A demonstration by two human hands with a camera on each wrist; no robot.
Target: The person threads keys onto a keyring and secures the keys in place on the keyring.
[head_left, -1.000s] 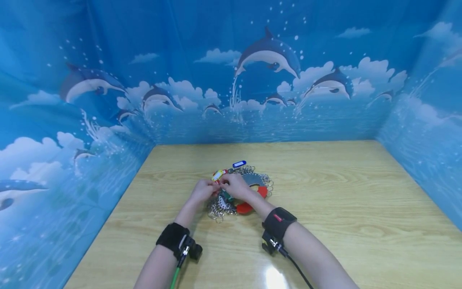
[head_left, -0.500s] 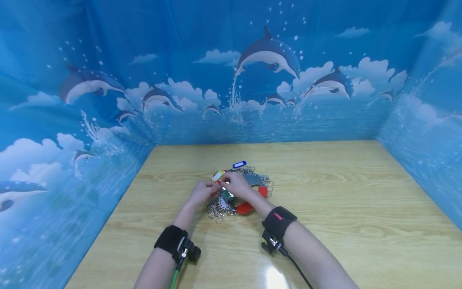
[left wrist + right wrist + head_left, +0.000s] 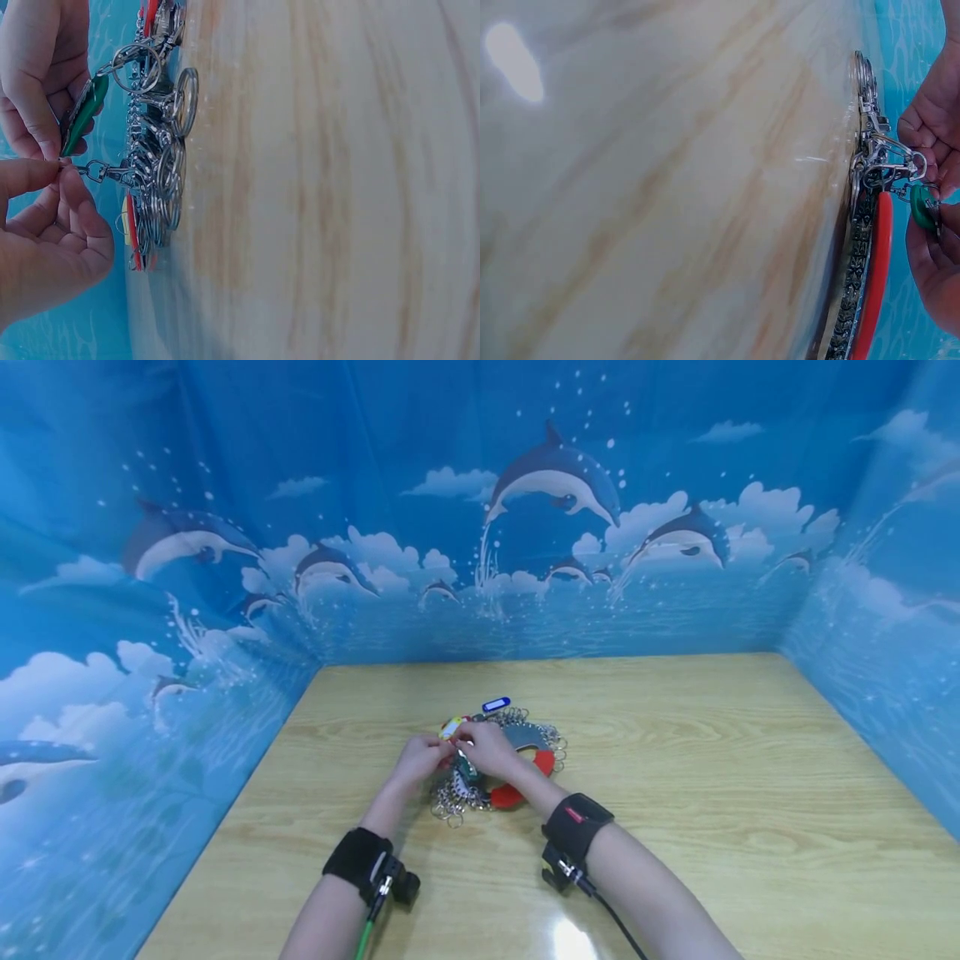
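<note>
My left hand (image 3: 418, 758) and right hand (image 3: 486, 748) meet over the left part of a large metal key ring (image 3: 522, 733) with red grips (image 3: 507, 797). In the left wrist view, my right fingers hold a green key tag (image 3: 85, 116). Just below it, my left thumb and fingertips pinch a small metal ring, mostly hidden by the fingers, beside a swivel clip (image 3: 112, 173) on the key holder. The green tag (image 3: 922, 208) also shows in the right wrist view, its lower side in my right palm.
Several metal clips with split rings (image 3: 450, 810) hang round the holder's edge. A yellow key tag (image 3: 451, 728) lies just beyond my fingertips, and a blue one (image 3: 496, 703) at the far side. The wood-patterned table (image 3: 690, 777) ends at blue dolphin-print curtains (image 3: 420, 527).
Both hands stay at the same spot, with small shifts of the fingers. The green tag between them turns slightly. The holder stays in place.
</note>
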